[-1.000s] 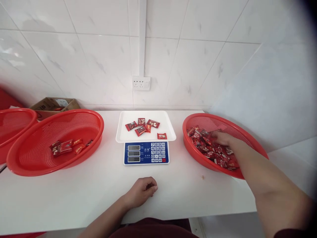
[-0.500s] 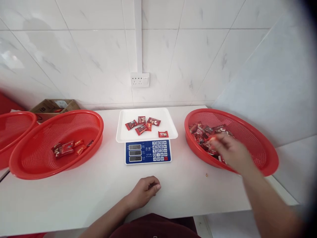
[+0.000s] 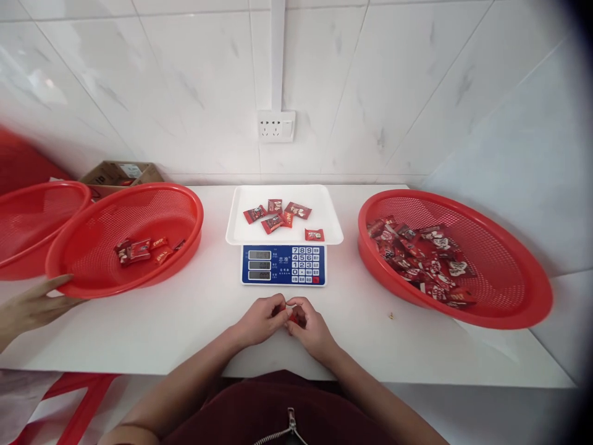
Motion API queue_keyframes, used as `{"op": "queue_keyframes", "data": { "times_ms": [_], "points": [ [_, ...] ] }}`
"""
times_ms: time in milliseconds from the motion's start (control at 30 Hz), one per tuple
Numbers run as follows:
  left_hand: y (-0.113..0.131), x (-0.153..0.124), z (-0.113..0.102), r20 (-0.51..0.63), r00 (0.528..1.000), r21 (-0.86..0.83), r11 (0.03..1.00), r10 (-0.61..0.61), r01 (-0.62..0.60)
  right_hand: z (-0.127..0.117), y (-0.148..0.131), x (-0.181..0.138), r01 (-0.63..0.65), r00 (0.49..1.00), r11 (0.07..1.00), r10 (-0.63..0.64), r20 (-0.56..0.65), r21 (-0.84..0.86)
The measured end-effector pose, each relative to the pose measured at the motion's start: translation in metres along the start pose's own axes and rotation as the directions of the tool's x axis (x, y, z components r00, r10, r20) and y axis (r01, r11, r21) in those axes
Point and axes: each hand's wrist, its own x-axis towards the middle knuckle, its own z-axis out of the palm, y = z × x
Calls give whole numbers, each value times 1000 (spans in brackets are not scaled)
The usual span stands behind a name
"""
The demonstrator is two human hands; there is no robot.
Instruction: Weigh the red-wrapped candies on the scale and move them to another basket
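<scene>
My left hand [image 3: 264,319] and my right hand [image 3: 311,329] meet just in front of the digital scale [image 3: 283,266], fingers curled together. Between the fingertips a bit of a red wrapped candy [image 3: 293,318] shows; most of it is hidden. On the scale's white tray [image 3: 250,232] lie several wrapped candies [image 3: 298,210], with one apart at the front right. To the right, a large red basket [image 3: 514,309] holds a heap of similar candies [image 3: 430,253].
Another person's hand [image 3: 39,306] touches the near rim of the left red basket [image 3: 180,207], where several candies [image 3: 139,250] lie. Behind are another red basket [image 3: 41,191] and a cardboard box [image 3: 152,174]. A tiny gold-coloured bit [image 3: 391,316] lies on the table [image 3: 356,352].
My right hand has come from the right basket to my left hand, bringing a red candy. Another person's hand has appeared at the left basket. The view has shifted slightly.
</scene>
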Motion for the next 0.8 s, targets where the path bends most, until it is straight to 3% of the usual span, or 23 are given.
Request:
{"op": "queue_keyframes", "data": {
  "times_ms": [100, 267, 400, 533, 800],
  "points": [
    [6, 6, -1, 2, 993, 136, 984, 120, -119, -2, 2, 0, 21, 999, 999, -20, -45, 38],
    [3, 15, 0, -1, 990, -32, 990, 139, -139, -5, -3, 1, -26, 999, 992, 30, -31, 122],
    [-14, 16, 1, -81, 987, -13, 990, 138, -139, -4, -3, 1, -67, 998, 998, 67, -8, -18],
    [-24, 15, -3, -23, 988, 34, 988, 152, -151, -3, 0, 0, 0, 1000, 979, 1, 5, -202],
    [-22, 19, -7, 39, 985, 84, 982, 165, -168, -8, -2, 1, 30, 999, 965, -18, 49, -260]
  ]
}}
